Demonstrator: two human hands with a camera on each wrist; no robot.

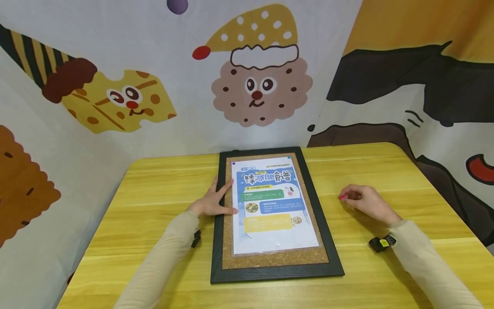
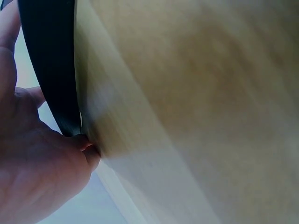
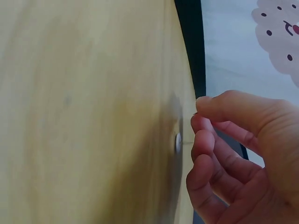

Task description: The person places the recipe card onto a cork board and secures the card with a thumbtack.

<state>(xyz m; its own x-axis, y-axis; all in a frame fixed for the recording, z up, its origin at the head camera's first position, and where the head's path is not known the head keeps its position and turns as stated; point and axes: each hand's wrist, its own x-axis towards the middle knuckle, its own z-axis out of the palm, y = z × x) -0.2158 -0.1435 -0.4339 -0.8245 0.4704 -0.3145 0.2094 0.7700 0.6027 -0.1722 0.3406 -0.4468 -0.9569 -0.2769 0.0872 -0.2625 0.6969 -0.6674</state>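
Note:
A corkboard point(image 1: 270, 260) with a black frame lies flat on the table. On it is a printed sheet point(image 1: 262, 240) with Chinese text, a purple thumbtack point(image 1: 233, 163) at its upper left corner and a blue thumbtack point(image 1: 288, 157) at its upper right. My left hand point(image 1: 212, 201) rests spread over the frame's left side, its fingertips and thumb reaching the sheet's edge. To the right of the board, my right hand point(image 1: 364, 201) pinches a small pink thumbtack point(image 1: 342, 197) just above the table. Beneath those fingers, another thumbtack point(image 3: 178, 143) lies point up in the right wrist view.
The wooden table point(image 1: 166, 184) extends on both sides of the board. A wall covering point(image 1: 185, 141) with cartoon biscuits and cheese stands behind the table's back edge. Each wrist carries a black band point(image 1: 380, 243).

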